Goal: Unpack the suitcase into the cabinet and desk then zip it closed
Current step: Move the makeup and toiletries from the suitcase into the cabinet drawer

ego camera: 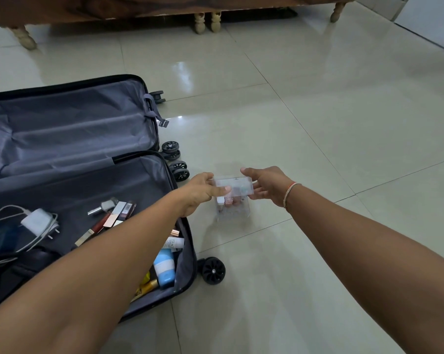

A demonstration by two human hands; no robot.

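A dark suitcase point(185, 241) lies open on the tiled floor at the left, grey lining showing. Its near half holds a white charger with cable point(36, 221), lipsticks and makeup sticks point(116, 213), a blue and white bottle point(164, 268), tubes and a dark bag point(19, 267). The far half looks bare. To the right of the case, just above the floor, is a clear plastic box point(232, 198) with small bottles inside. My left hand point(200, 191) grips its left side, thumb on top. My right hand point(268, 186) holds its right side.
A wooden furniture piece with turned pale legs point(206, 21) stands along the far edge. The suitcase wheels point(213, 270) stick out towards the box. Glossy floor tiles point(318, 111) spread to the right and ahead. A white wall base shows at the top right.
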